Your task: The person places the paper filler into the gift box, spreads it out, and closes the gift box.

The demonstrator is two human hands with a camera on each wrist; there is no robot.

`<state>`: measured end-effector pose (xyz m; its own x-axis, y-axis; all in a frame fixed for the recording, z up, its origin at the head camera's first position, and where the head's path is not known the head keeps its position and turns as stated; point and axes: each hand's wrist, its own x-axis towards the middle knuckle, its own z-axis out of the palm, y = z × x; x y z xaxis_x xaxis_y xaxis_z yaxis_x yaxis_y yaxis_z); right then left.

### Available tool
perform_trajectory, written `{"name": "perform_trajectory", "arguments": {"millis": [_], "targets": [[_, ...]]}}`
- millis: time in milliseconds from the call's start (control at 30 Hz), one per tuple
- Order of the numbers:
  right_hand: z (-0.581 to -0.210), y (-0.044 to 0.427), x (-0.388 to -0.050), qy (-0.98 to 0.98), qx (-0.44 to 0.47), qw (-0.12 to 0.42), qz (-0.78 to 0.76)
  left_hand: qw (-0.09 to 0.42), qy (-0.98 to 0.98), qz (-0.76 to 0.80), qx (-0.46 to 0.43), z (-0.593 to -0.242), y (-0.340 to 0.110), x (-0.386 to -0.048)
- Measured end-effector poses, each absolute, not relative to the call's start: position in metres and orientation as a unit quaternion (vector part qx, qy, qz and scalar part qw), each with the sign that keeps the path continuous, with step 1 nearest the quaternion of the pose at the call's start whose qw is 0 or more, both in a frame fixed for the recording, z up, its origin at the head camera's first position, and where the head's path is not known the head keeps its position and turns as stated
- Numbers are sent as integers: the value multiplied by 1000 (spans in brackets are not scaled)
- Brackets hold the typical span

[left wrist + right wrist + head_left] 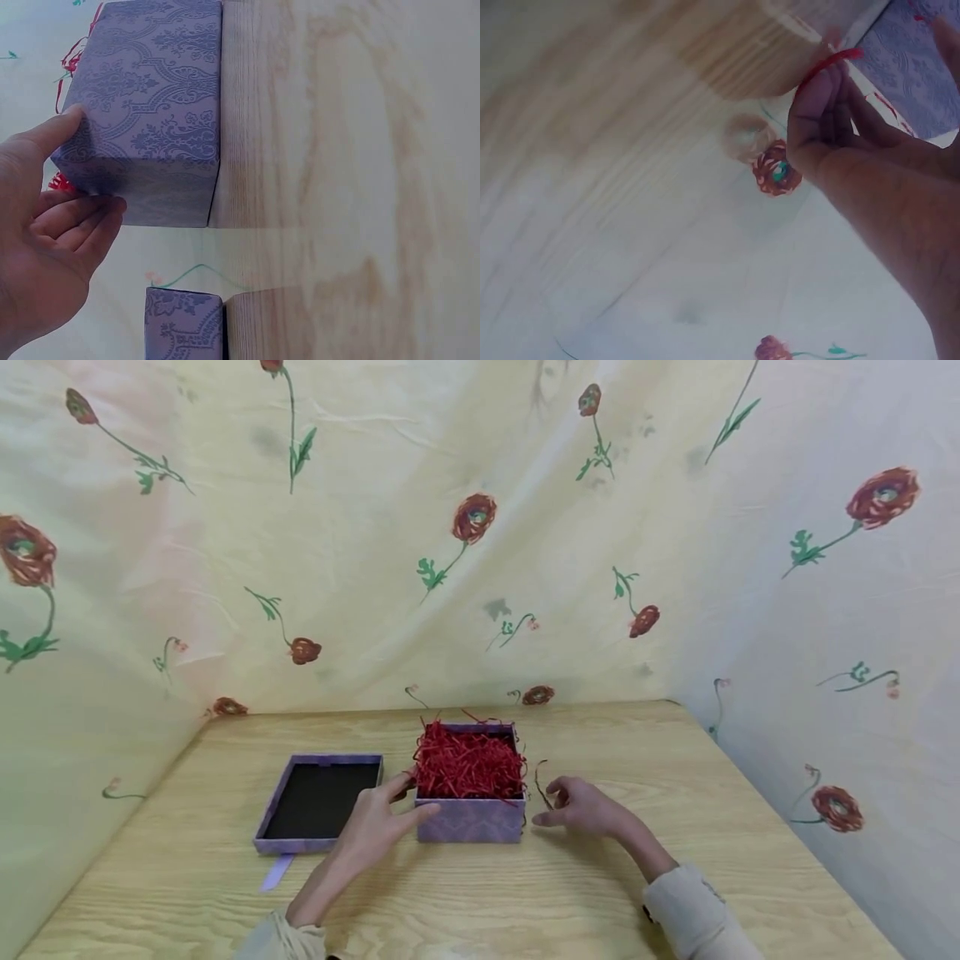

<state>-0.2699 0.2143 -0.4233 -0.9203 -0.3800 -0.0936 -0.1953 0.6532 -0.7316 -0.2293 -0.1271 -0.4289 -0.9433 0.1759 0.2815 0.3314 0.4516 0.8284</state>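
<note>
A purple patterned box stands on the table, heaped with red shredded paper. At its near left corner is my left hand; the thumb touches the front face, and the other fingers lie loosely bent along the left side. The left wrist view shows the same hand against the box. Right of the box, my right hand has curled fingers, with a thin paper strip at them. In the right wrist view the strip looks red and is held at the fingertips of that hand.
Left of the box lies the box lid, black inside turned up, with a lilac ribbon sticking out toward me. The wooden table meets floral cloth at its back and sides. Some strips overhang the box's rim.
</note>
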Motion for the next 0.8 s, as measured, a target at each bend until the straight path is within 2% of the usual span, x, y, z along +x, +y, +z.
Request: {"name": "perform_trajectory", "arguments": {"millis": [267, 633, 800], "targets": [[-432, 201, -271, 888, -196, 122, -397, 75, -848, -503, -150, -429, -127, -230], [-439, 186, -273, 891, -254, 84, -367, 80, -849, -501, -149, -430, -127, -230], [-438, 185, -273, 876, -278, 109, -379, 80, -850, -498, -148, -429, -127, -230]]}}
